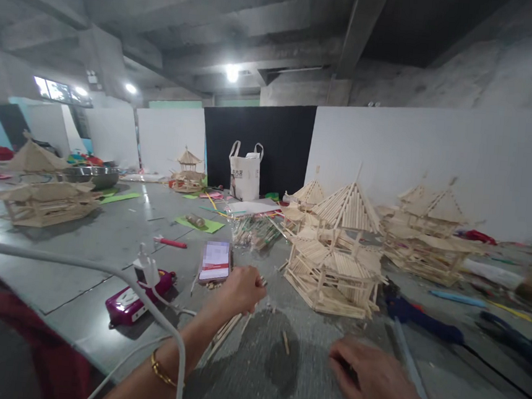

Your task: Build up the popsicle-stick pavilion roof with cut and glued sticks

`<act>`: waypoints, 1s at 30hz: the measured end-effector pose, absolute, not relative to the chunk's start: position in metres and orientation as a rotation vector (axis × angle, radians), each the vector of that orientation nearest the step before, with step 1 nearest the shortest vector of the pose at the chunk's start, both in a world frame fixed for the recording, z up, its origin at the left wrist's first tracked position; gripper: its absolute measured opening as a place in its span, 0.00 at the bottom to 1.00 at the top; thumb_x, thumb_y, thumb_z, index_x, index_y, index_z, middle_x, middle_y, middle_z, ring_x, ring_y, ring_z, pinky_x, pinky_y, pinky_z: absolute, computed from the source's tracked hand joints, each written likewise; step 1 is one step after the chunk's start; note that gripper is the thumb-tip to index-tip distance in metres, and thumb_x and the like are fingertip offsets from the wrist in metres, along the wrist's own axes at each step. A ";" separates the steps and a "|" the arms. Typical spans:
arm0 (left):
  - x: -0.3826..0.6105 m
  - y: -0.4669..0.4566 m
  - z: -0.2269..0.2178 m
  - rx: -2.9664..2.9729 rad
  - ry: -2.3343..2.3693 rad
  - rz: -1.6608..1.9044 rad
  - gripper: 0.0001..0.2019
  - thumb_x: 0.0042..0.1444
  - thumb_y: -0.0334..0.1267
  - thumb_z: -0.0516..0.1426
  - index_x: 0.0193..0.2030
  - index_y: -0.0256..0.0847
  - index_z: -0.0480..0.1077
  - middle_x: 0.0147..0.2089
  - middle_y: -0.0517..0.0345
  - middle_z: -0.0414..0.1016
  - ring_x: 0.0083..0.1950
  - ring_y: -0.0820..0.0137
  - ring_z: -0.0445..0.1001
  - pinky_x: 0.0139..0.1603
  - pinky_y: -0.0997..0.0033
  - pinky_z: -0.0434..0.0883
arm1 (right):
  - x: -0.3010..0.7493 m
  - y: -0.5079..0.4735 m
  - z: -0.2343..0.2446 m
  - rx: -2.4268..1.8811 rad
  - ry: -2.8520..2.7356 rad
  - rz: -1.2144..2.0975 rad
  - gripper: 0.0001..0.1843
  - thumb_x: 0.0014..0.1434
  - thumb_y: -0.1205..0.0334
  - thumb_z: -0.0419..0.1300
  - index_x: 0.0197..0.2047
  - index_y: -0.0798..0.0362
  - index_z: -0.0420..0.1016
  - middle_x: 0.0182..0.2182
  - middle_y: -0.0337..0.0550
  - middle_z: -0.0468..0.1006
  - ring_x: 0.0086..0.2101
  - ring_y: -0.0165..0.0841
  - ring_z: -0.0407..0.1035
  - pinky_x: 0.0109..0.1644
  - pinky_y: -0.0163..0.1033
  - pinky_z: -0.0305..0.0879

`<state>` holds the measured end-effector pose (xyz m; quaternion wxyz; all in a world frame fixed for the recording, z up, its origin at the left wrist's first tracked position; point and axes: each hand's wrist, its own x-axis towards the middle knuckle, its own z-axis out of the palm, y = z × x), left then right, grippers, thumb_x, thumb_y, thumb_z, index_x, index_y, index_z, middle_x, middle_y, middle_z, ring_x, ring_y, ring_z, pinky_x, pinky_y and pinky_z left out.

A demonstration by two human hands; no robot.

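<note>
My left hand (239, 290) is closed on a few thin wooden sticks (229, 330) on the grey floor, just right of a phone (215, 261) with a lit screen. A gold bangle (161, 370) circles that wrist. My right hand (371, 376) rests low on the floor at the lower right, its fingers curled down and blurred; what lies under them is hidden. A single loose stick (285, 342) lies between the two hands. A two-tier pagoda model (335, 255) made of sticks stands just beyond my hands.
More stick models stand at the right (430, 239), far left (45, 196) and back (188, 171). A white cable (101, 269) runs to a charger on a magenta box (136, 300). A white tote bag (245, 173), stick bundles (254, 231), green mats and blue tools (423, 322) lie about.
</note>
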<state>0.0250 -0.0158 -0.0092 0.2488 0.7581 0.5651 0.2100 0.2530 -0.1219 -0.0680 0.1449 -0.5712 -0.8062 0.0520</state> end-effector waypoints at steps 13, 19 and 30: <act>0.019 -0.017 0.017 2.165 1.895 1.020 0.13 0.59 0.37 0.44 0.41 0.40 0.68 0.35 0.59 0.77 0.30 0.74 0.76 0.35 0.77 0.66 | 0.207 -0.112 -0.041 -1.590 -2.374 0.139 0.10 0.58 0.69 0.49 0.32 0.54 0.71 0.29 0.43 0.75 0.30 0.36 0.70 0.32 0.38 0.56; 0.008 -0.014 0.013 2.317 1.973 0.715 0.10 0.56 0.32 0.49 0.35 0.40 0.72 0.36 0.53 0.78 0.40 0.65 0.76 0.39 0.70 0.66 | 0.166 -0.105 -0.032 -1.605 -2.474 0.179 0.09 0.56 0.70 0.51 0.36 0.55 0.72 0.34 0.48 0.77 0.33 0.41 0.73 0.31 0.39 0.56; 0.013 -0.021 -0.003 2.428 1.783 -0.011 0.11 0.58 0.41 0.55 0.43 0.37 0.70 0.44 0.54 0.73 0.45 0.67 0.72 0.47 0.57 0.70 | 0.186 -0.106 -0.067 -1.491 -2.362 0.194 0.12 0.60 0.66 0.45 0.31 0.53 0.67 0.27 0.43 0.75 0.28 0.36 0.70 0.30 0.38 0.56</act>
